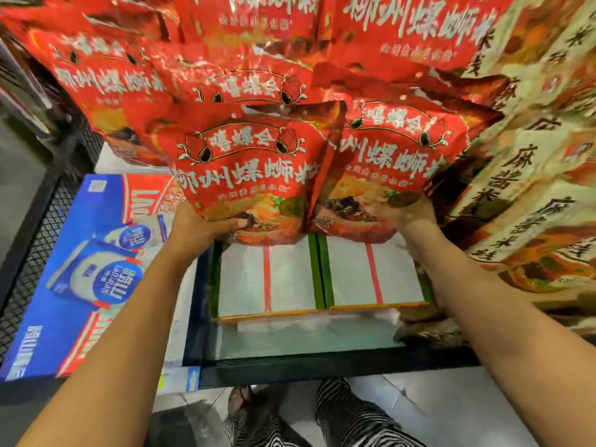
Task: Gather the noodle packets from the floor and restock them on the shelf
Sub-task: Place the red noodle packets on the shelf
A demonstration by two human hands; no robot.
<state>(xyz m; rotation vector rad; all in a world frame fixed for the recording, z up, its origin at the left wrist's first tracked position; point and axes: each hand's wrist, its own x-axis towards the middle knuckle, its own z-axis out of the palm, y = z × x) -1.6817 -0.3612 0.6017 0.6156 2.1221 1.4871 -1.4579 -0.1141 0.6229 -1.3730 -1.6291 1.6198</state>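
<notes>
Left hand: our left hand grips the lower left corner of the left red packet. The thumb lies across the printed front and the fingers are hidden behind it.
Right hand: our right hand holds the lower right corner of the right red packet. It is blurred, and we cannot tell how its fingers lie.
Noodle packets: we hold the two packets upright, side by side. Their inner edges overlap directly above the white cartons, and their bottom edges are just over the cartons' far end.
White cartons: two lie flat and touching, each with a red stripe along it and green edges. They sit on the shelf, whose dark front lip runs nearer to us than the cartons.
Red stack: more packets of the same print rise above and behind the cartons, just behind the two we hold.
Beige packets: these are stacked to the right of the cartons.
Blue box: it lies flat to the left of the cartons, beside a black mesh panel.
Floor: pale tiles show below the cartons and the shelf lip, with striped trouser legs there.
</notes>
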